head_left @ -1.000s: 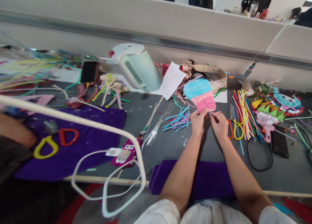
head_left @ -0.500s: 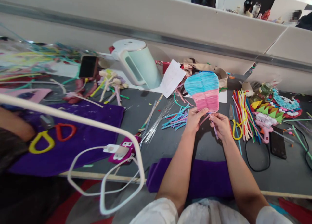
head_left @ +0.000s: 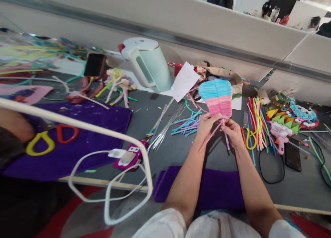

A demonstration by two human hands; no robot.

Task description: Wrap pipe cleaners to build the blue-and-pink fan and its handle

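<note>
Above the table, a flat fan-shaped piece (head_left: 217, 96) of pipe cleaners, blue on top and pink below, is held upright by its lower end. My left hand (head_left: 208, 125) is closed on its base, thumb across the front. My right hand (head_left: 232, 131) pinches at the short stem just under the base, its fingertips close to the left thumb. A loose pink pipe cleaner (head_left: 211, 136) slants from the fingers down over my left wrist. A purple stem end (head_left: 227, 142) pokes out below the right fingers. The exact spot gripped by the right fingertips is partly hidden.
Cut pipe cleaners (head_left: 186, 123) and silvery wires (head_left: 165, 131) lie to the left, a kettle (head_left: 157, 67) behind. Scissors (head_left: 250, 138), a pipe cleaner bundle (head_left: 259, 122) and a pink glue gun (head_left: 280, 141) lie right. A white cable (head_left: 108, 129) loops across the left foreground.
The pink pipe cleaner now hangs longer, slanting down across my left wrist. My right hand has shifted slightly at the stem. The whole view has moved a little.
</note>
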